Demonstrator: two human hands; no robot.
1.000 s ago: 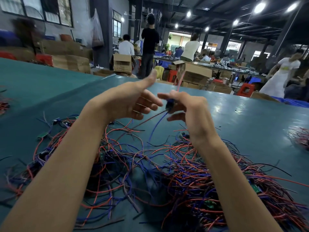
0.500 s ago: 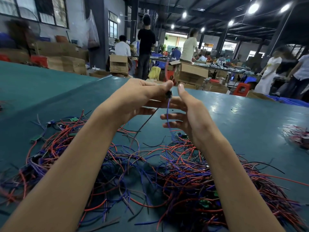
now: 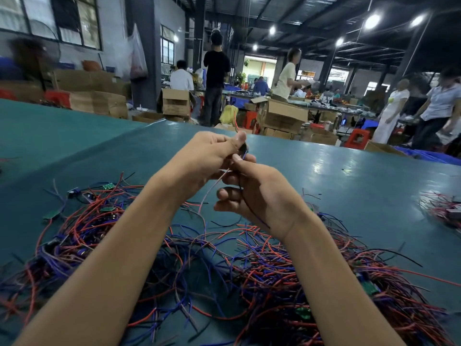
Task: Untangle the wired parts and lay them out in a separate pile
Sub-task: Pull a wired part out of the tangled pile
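A wired part (image 3: 244, 147), a small dark piece with red and blue leads, is held up above the teal table (image 3: 349, 186). My left hand (image 3: 202, 161) pinches it between thumb and fingers. My right hand (image 3: 259, 196) touches it from below, with a dark lead running down across its palm. A thin red lead (image 3: 209, 193) hangs between the hands. Under my forearms lies a big tangle of red and blue wires (image 3: 262, 275) with small green boards. A looser spread of wired parts (image 3: 82, 221) lies at the left.
Another small bundle of wires (image 3: 441, 208) sits at the table's right edge. Beyond the table's far edge stand cardboard boxes (image 3: 282, 118), red stools and several people. Bare teal surface stretches behind the hands and to the far left.
Both hands have closed together around the wired part and dropped a little. The right hand's thumb has come down from beside the part to under it. People in the background have walked leftward.
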